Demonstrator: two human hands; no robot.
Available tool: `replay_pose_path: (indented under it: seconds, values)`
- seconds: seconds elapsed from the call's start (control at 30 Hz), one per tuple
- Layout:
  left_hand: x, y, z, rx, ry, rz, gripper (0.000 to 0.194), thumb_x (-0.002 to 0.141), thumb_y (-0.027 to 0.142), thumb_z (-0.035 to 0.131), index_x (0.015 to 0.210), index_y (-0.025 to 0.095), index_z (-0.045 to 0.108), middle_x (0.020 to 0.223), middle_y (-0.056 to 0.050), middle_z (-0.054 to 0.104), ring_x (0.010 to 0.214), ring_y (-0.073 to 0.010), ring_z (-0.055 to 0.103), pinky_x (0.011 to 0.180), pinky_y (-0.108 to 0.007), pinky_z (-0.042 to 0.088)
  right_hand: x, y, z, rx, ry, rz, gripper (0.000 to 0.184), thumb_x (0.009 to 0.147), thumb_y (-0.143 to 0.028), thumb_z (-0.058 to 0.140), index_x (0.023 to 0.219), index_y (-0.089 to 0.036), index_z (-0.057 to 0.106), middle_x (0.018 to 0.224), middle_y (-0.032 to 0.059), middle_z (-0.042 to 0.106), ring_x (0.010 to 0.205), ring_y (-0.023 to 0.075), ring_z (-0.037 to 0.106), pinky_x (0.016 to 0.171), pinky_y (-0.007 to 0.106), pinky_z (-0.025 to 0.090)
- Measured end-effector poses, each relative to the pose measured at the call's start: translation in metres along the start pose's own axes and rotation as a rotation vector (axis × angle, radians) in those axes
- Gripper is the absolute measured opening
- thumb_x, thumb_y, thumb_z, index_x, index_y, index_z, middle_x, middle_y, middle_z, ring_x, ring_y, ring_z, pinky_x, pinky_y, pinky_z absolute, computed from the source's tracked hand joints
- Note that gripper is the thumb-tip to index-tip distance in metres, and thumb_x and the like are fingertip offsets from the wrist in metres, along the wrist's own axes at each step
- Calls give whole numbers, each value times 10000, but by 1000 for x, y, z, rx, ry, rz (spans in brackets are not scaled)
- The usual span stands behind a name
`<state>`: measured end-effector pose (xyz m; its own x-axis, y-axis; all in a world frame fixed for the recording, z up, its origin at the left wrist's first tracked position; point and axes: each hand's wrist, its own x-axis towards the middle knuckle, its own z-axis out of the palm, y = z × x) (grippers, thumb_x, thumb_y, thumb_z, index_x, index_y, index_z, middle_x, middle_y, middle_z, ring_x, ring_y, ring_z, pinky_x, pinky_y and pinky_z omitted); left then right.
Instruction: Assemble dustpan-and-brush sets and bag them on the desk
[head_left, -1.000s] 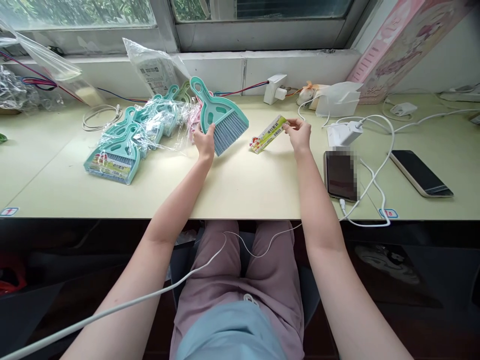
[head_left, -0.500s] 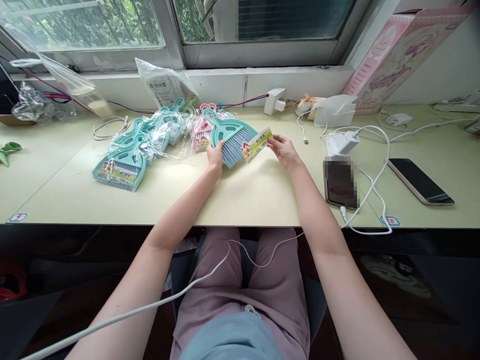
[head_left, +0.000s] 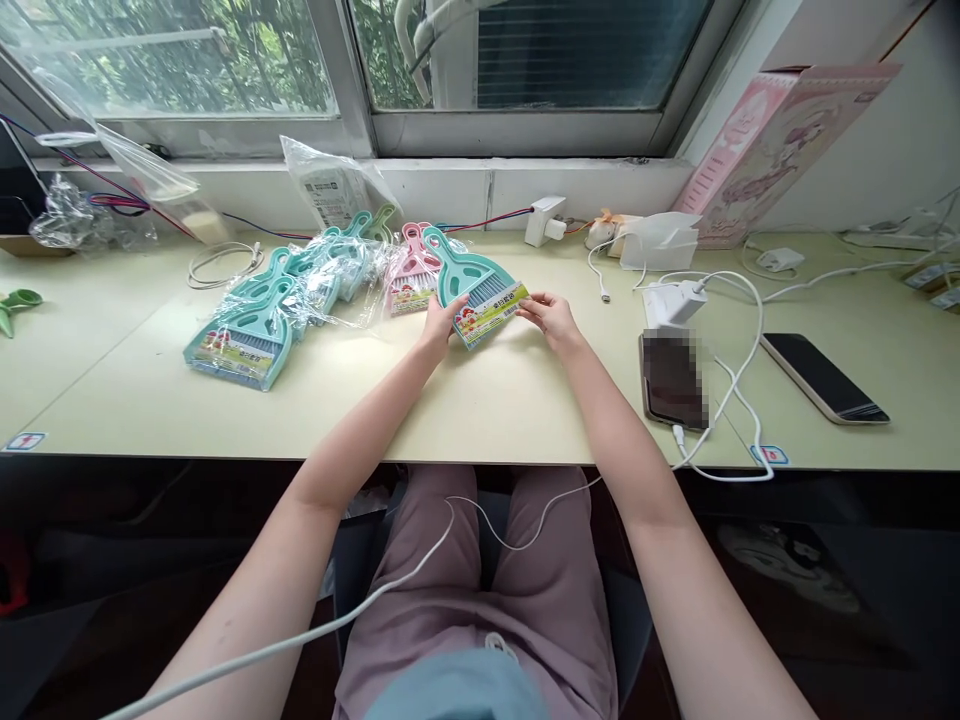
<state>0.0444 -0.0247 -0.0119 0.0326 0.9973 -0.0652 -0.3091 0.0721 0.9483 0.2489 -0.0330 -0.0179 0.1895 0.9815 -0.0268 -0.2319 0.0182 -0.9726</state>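
Over the desk, my left hand (head_left: 441, 326) is closed on the left edge of a teal dustpan and brush set (head_left: 469, 272), whose handle points up and to the left. A printed yellow-green label card (head_left: 491, 314) lies across the blue-grey bristles. At the card's right end, my right hand (head_left: 553, 318) pinches its edge between thumb and fingers. Just behind, on the left, sits a pink brush set (head_left: 412, 265) with a similar label. Further left, several teal sets (head_left: 251, 325) are piled in clear plastic wrapping.
Two phones, a dark one (head_left: 675, 380) on a cable and another (head_left: 825, 378), lie at the right. A white charger (head_left: 675, 300) and looped cables are beside them. A pink box (head_left: 780, 160) leans by the window, and crumpled plastic (head_left: 67, 220) lies far left.
The label card has moved left, from sticking out beside the bristles to lying across them. My right hand moved left with it. The camera view has shifted slightly.
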Motion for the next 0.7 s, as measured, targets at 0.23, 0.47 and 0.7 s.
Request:
replay_pose_path:
  seconds: [0.23,0.47,0.7]
  values:
    - [1,-1,-2,-15,-26,-20,500,737,280,774,1160,236,511,1144,-57,668,996,-210,675,897,-375,562,2,-9,-8,51,78,9,287,650,-200,856,764,-189,594,753,-31,675,558,52,600,590,143,577]
    - [13,-4,-8,-73,-31,-90,443,741,412,794,1065,182,599,1092,-109,702,1000,-249,686,871,-405,581,-2,-29,-27,79,-29,-31,360,632,-370,871,803,-215,595,795,-51,630,419,1,356,359,155,334]
    - [8,1,-8,-25,-147,-42,589,668,534,822,1088,191,592,1084,-116,712,1005,-261,688,855,-400,580,-5,-23,-12,-155,-8,-13,367,617,-360,876,783,-188,597,743,-10,664,411,13,336,364,177,292]
